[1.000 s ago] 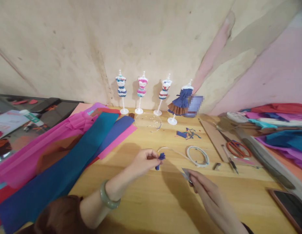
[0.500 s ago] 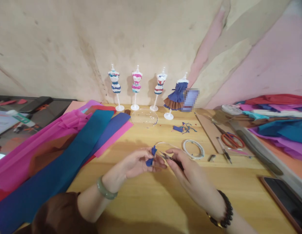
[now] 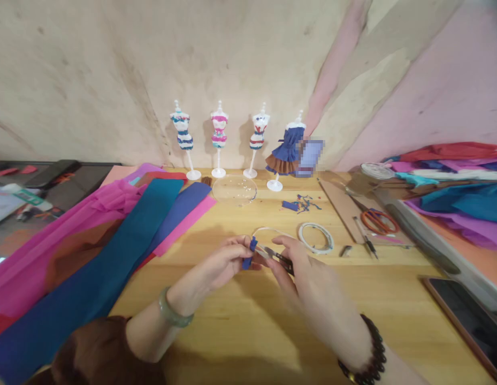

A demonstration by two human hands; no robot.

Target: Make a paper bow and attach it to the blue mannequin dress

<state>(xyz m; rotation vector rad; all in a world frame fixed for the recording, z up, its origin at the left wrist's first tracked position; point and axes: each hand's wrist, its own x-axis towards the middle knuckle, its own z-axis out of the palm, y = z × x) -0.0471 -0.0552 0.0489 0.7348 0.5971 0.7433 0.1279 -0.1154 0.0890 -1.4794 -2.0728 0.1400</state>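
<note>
My left hand (image 3: 222, 261) pinches a small piece of dark blue crepe paper (image 3: 247, 262) above the middle of the table. In my right hand (image 3: 314, 280) is a pair of small snips (image 3: 285, 261) with dark handles and pointed metal blades. The blade tips meet the right edge of the blue paper; whether they are cutting through it cannot be made out. Behind the hands lies a white ring-shaped roll (image 3: 315, 238), with a thin pale strip running from it toward the paper. Blue paper scraps (image 3: 306, 203) are scattered farther back.
Several small mannequins stand along the wall, the right one in a blue and brown dress (image 3: 290, 147). Crepe paper sheets (image 3: 152, 224) cover the left side. A clear round plate (image 3: 234, 191), orange-handled scissors (image 3: 379, 221), a pen (image 3: 365, 238) and a phone (image 3: 465, 321) lie around.
The snips have moved left, and their blades now reach the blue paper. My left fingers have closed more tightly around the paper. The whole view has shifted slightly.
</note>
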